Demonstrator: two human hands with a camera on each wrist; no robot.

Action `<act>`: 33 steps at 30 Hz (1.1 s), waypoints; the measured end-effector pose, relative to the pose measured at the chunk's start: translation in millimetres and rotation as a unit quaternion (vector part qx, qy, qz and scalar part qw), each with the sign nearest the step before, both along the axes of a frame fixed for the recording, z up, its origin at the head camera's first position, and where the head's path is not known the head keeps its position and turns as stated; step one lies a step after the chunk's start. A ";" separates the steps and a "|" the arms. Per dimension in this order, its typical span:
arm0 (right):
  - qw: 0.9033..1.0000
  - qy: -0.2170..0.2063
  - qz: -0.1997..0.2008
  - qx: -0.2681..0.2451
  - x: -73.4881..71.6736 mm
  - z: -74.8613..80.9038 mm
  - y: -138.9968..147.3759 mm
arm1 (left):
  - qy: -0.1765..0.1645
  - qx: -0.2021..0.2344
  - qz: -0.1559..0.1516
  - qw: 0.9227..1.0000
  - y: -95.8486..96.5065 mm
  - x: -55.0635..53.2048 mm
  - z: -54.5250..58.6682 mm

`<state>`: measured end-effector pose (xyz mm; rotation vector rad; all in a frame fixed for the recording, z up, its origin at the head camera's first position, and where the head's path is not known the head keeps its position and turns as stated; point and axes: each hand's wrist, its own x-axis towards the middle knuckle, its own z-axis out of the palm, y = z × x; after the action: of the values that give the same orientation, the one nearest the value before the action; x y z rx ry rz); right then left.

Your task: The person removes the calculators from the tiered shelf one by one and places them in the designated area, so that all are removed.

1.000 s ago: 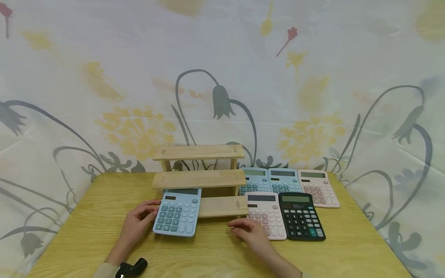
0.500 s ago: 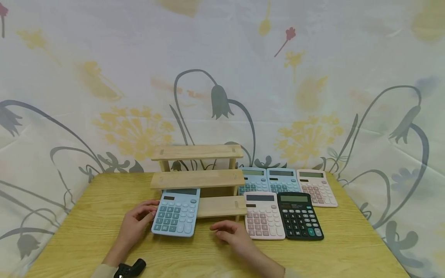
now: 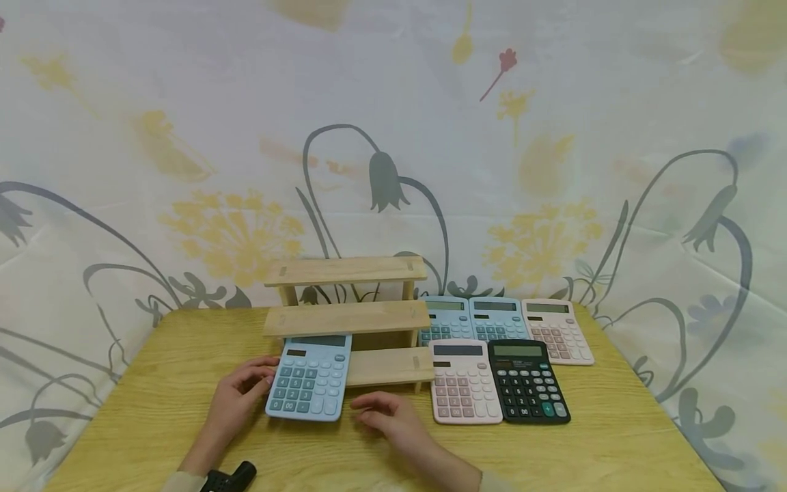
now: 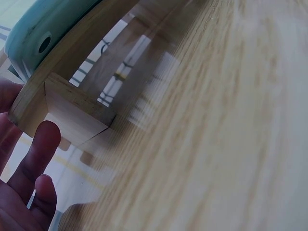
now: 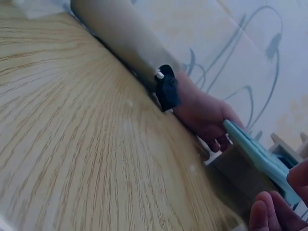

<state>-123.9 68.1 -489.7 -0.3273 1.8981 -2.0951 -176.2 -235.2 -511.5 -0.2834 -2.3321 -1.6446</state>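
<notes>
A light-blue calculator point(image 3: 309, 377) leans on the lowest step of the three-step wooden shelf point(image 3: 390, 365), at its left end. Its bottom edge juts out past the board, seen from the side in the right wrist view. My left hand point(image 3: 238, 393) is at the calculator's left edge, fingers loosely bent. In the left wrist view those fingers point(image 4: 41, 149) lie beside the end of the shelf board, below the calculator's blue edge point(image 4: 43, 38). To the right of the calculator, my right hand point(image 3: 393, 420) hovers low over the table, fingers relaxed and holding nothing.
Right of the shelf lie a pink calculator point(image 3: 465, 389) and a black calculator point(image 3: 530, 389) in front. Behind them are two blue calculators point(image 3: 499, 320) and another pink calculator point(image 3: 558, 335). A patterned curtain point(image 3: 393, 137) hangs behind the wooden table point(image 3: 184, 369).
My right hand has moved left, from beside the front pink calculator to near the leaning blue calculator's lower right corner. The left hand and that calculator keep their places.
</notes>
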 end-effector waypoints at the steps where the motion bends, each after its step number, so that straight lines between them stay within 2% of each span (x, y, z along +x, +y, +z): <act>1: 1.000 -0.001 0.000 -0.003 0.2 0.3 -1.2 | 0.000 0.000 0.000 1.000 -0.1 0.1 -0.2; 14: 1.000 0.009 -0.009 -0.011 -0.9 2.4 -17.0 | -0.002 0.006 0.000 1.000 0.6 1.7 -0.3; 25: 1.000 -0.003 0.000 -0.020 -2.1 2.6 -24.1 | 0.011 0.003 -0.002 1.000 1.1 0.9 -2.0; 33: 0.999 -0.024 -0.008 -0.026 -3.0 4.0 -25.7 | 0.007 0.002 0.001 1.000 0.9 0.2 -1.4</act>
<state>-126.9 42.4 -485.7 -0.2714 1.8281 -2.1462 -176.0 -234.2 -512.9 -0.2906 -2.3172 -1.6420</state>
